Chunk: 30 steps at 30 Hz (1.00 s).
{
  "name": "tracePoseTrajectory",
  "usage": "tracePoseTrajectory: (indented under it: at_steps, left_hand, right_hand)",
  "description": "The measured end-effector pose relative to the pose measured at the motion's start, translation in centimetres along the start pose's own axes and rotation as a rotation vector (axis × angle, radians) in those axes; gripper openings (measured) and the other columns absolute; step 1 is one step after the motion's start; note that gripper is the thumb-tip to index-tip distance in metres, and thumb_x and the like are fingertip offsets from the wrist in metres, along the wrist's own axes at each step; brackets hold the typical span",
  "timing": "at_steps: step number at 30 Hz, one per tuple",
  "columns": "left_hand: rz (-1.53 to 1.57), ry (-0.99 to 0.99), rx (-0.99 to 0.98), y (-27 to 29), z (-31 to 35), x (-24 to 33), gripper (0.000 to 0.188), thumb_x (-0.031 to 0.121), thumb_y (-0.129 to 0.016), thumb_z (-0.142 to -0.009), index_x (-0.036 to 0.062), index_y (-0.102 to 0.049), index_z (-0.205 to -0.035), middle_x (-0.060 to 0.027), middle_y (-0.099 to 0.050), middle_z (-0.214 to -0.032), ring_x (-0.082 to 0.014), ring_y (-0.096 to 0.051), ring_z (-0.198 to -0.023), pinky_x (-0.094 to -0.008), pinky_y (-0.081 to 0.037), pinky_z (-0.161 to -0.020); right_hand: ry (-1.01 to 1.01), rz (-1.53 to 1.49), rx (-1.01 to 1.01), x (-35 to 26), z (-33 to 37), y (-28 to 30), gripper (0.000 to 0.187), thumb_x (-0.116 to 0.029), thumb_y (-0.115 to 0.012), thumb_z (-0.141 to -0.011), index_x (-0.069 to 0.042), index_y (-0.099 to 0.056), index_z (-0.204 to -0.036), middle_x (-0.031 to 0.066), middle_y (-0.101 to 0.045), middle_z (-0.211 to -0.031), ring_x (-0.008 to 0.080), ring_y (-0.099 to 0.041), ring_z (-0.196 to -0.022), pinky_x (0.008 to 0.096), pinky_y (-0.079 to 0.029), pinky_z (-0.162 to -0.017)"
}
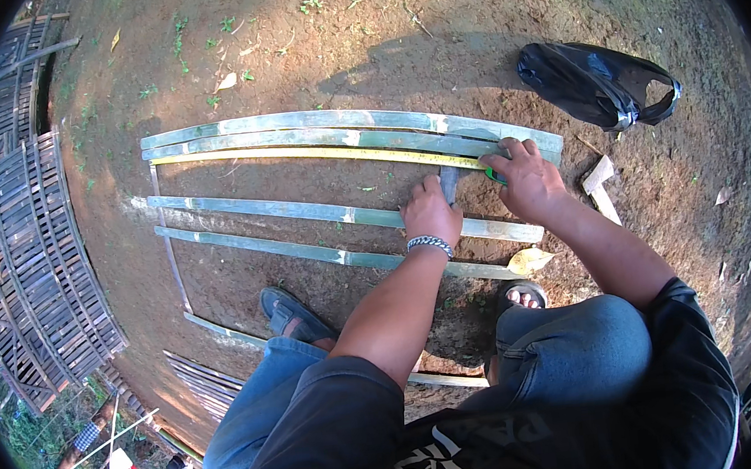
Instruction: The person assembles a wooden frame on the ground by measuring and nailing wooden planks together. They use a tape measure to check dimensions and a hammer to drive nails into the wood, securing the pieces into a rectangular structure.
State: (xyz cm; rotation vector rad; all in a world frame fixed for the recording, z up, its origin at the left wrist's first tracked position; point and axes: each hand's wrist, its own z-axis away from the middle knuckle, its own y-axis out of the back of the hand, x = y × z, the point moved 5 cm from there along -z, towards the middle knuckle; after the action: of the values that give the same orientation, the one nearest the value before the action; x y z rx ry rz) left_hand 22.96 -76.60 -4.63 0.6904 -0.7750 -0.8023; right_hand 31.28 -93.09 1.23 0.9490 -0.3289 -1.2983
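Several long green bamboo strips (301,210) lie across the ground in front of me, roughly side by side. A yellow tape measure (313,153) is drawn out along the near side of the upper pair. Its green case (495,175) sits under the fingers of my right hand (526,182), which is closed on it at the strips' right end. My left hand (430,211), wearing a chain bracelet (430,244), is curled beside a short dark grey flat piece (450,184) and seems to grip it. The piece's lower end is partly hidden by the hand.
A black plastic bag (596,82) lies at the far right. Below it is a pale wooden piece (601,187). A yellow leaf (530,260) rests by the lowest strip, near my sandalled foot (521,295). Slatted bamboo panels (35,267) stand along the left.
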Motion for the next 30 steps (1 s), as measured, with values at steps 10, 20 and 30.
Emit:
tracePoseTrajectory:
  at_steps: [10, 20, 30]
  left_hand:
    - [-0.004, 0.012, -0.002, 0.07, -0.14, -0.13, 0.059, 0.021, -0.08, -0.075, 0.0071, -0.054, -0.126, -0.0193, -0.062, -0.121, -0.0399, -0.067, -0.106, -0.0517, -0.052, -0.093]
    - [0.03, -0.009, 0.003, -0.05, -0.23, -0.23, 0.052, 0.019, -0.079, -0.076, 0.0053, -0.052, -0.118, -0.0206, -0.062, -0.117, -0.0418, -0.067, -0.104, -0.0542, -0.05, -0.092]
    - [0.052, -0.001, -0.001, 0.24, -0.16, -0.28, 0.047, 0.017, -0.078, -0.078, 0.0045, -0.052, -0.114, -0.0212, -0.062, -0.116, -0.0423, -0.067, -0.103, -0.0552, -0.05, -0.093]
  right_hand:
    - [-0.016, 0.03, -0.024, -0.07, -0.22, -0.06, 0.058, -0.01, -0.067, -0.087, -0.028, -0.058, -0.141, 0.0099, -0.045, -0.149, 0.0325, -0.042, -0.14, 0.0434, -0.053, -0.106]
    - [-0.012, 0.043, -0.029, 0.04, -0.12, -0.08, 0.059, -0.013, -0.07, -0.087, -0.028, -0.056, -0.142, 0.0097, -0.044, -0.15, 0.0327, -0.042, -0.14, 0.0439, -0.053, -0.107]
    - [-0.008, 0.042, -0.007, -0.17, -0.02, 0.11, 0.058, -0.01, -0.069, -0.086, -0.027, -0.058, -0.141, 0.0111, -0.046, -0.148, 0.0329, -0.043, -0.139, 0.0446, -0.053, -0.106]
